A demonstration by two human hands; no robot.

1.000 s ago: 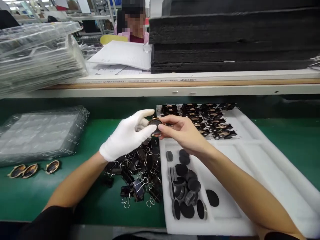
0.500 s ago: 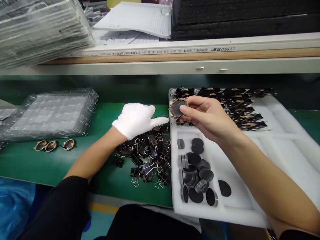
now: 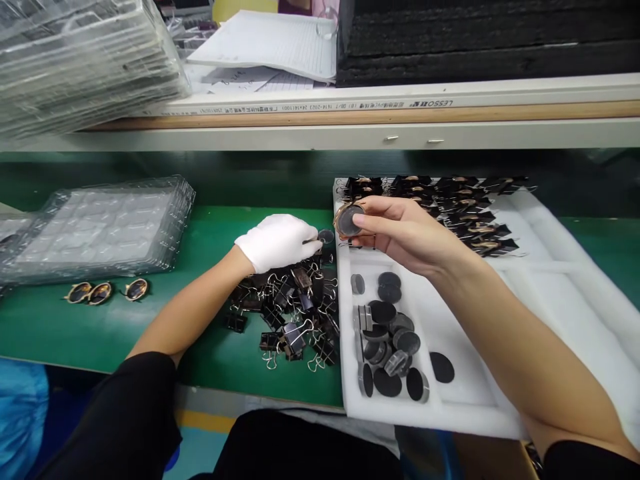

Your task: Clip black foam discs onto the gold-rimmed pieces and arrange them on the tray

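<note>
My right hand [image 3: 395,230], bare, is closed on a gold-rimmed round piece [image 3: 349,220] with a dark grey disc face. The thumb lies on the face and the fingers are behind the rim. My left hand [image 3: 280,243], in a white glove, is pinched together, with a clear round disc [image 3: 327,237] at its fingertips. Below the left hand lies a pile of black binder clips [image 3: 295,333] with wire handles. Thick black-faced discs [image 3: 387,382] fill a compartment of the white foam tray [image 3: 485,333], under my right wrist.
Clipped gold pieces [image 3: 463,207] stand in rows at the tray's back. Gold-rimmed pieces [image 3: 100,293] lie at left on the green table [image 3: 200,353], before stacked clear plastic trays [image 3: 100,227]. A shelf [image 3: 300,137] carrying papers [image 3: 270,43] and black sheets [image 3: 480,40] crosses above.
The left thumb, stretched out before, has closed against the fingers at a clear disc. My right hand has turned the gold-rimmed piece's face a little more toward me.
</note>
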